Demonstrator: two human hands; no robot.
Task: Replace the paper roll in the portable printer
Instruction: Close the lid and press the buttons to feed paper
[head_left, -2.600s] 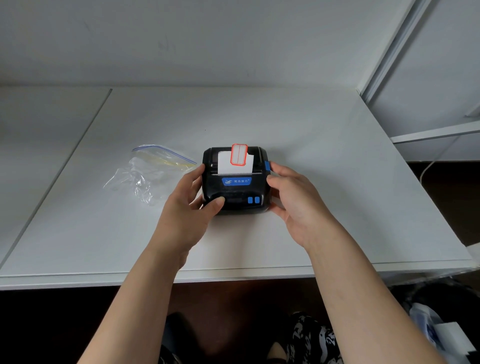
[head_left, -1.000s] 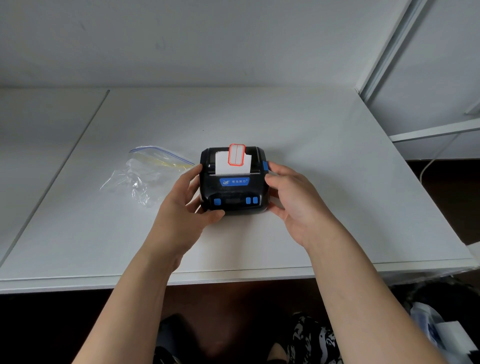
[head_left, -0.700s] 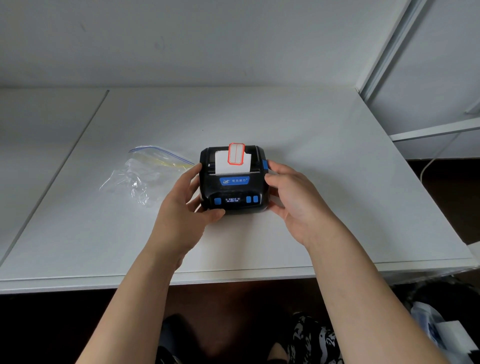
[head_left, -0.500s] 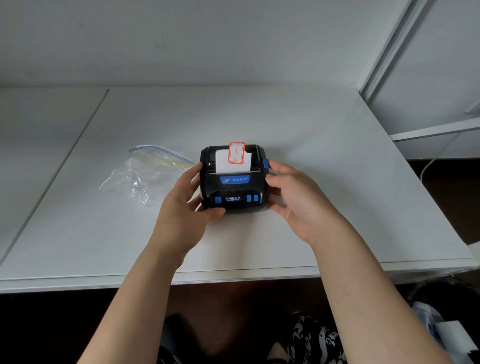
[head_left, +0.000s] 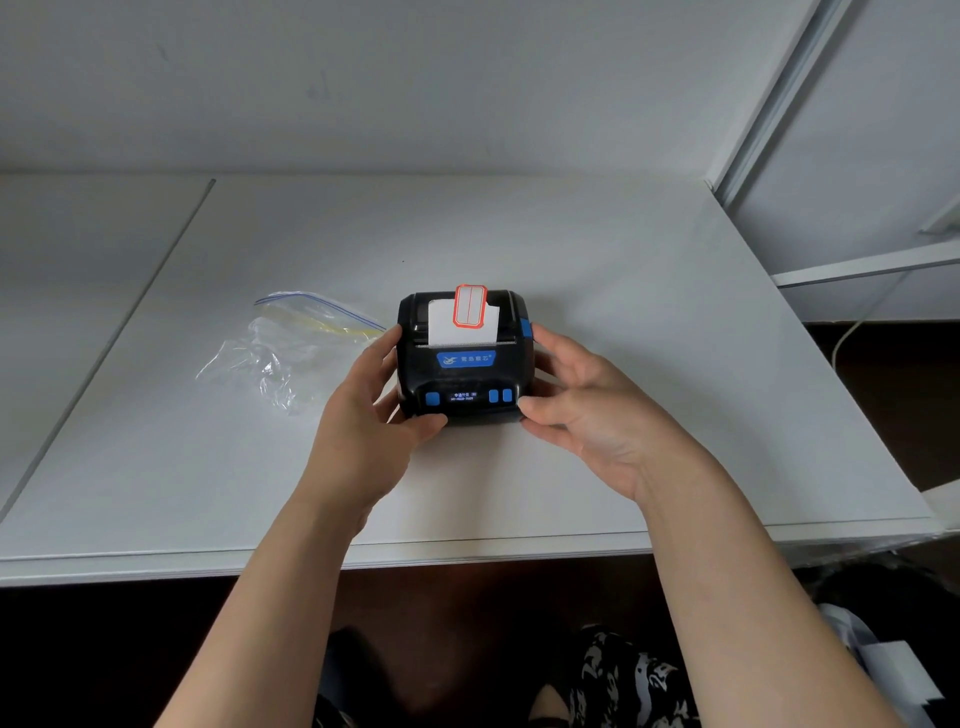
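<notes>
One printer (head_left: 464, 364), two hands, one plastic bag (head_left: 283, 348)

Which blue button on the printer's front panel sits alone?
The left blue button on the printer, beside the left hand's thumb. The display separates it from the other two, paired at the right end.

The printer (head_left: 464, 358) hides the left hand's (head_left: 363, 415) fingers behind its left side and the right hand's (head_left: 587, 410) lower fingers under its right edge. The text on its lit display (head_left: 462, 397) is too small to read. Its paper roll sits unseen inside; only a strip (head_left: 457, 325) shows. The picture's bottom edge cuts both forearms.
</notes>
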